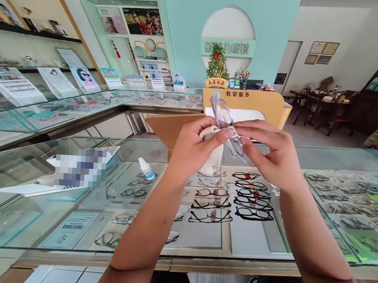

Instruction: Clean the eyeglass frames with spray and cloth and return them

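A pair of clear-framed eyeglasses [223, 111] is held up over the glass counter, turned so its frame stands nearly upright. My left hand [197, 144] pinches the frame near its middle, with a cream cloth [214, 158] bunched in the same hand and hanging below. My right hand [267, 148] grips the glasses from the other side, thumb and fingers closed on the frame. Below the hands, rows of dark-framed eyeglasses [210, 215] lie in the display case. A small white spray bottle [146, 169] with a blue label is on the counter, left of my left forearm.
The glass display counter [137, 149] spans the front. On its left stands a leaning printed card [45, 186]; a brown cardboard box [170, 127] is behind my left hand. Farther back are a yellow cashier desk [276, 108] with a potted plant [216, 66] and more display cases.
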Available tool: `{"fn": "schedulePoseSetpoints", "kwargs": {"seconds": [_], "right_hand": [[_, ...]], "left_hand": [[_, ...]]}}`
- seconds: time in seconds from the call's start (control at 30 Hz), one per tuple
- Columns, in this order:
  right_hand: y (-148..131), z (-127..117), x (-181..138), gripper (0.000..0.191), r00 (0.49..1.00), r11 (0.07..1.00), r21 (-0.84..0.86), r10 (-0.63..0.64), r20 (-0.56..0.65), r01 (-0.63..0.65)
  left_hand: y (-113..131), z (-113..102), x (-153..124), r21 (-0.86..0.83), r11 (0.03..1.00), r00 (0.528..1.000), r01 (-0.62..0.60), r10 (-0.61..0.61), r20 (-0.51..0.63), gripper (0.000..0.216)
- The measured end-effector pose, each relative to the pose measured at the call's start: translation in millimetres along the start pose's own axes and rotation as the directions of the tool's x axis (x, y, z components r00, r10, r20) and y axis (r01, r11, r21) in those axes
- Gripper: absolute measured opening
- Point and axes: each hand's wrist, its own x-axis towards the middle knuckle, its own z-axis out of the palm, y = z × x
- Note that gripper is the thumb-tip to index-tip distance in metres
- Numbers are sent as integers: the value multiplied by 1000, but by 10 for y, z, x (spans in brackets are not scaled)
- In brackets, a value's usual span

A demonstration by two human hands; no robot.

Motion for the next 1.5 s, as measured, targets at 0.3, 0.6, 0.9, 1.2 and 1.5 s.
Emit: {"fn": "schedulePoseSetpoints", "kwargs": {"seconds": [0.3,0.6,0.9,1.2,1.5], "right_hand": [[166,13,41,14,917,832,404,396,45,-379],[171,-18,57,12,890,779,435,427,159,-452],[185,19,70,15,900,777,476,426,85,-413],[282,10,65,12,889,732,524,441,120,-434],[377,38,57,5,885,691,566,428,181,-450]], "left_hand": [[-186,65,43,-137,987,987,86,-65,149,48],[-187,55,59,-99,995,988,23,-8,157,36],[-79,67,35,-89,996,973,28,-6,232,38],[-33,130,2,62,998,997,-5,1,73,15],[-106,101,15,298,946,988,-127,147,-44,9]]}}
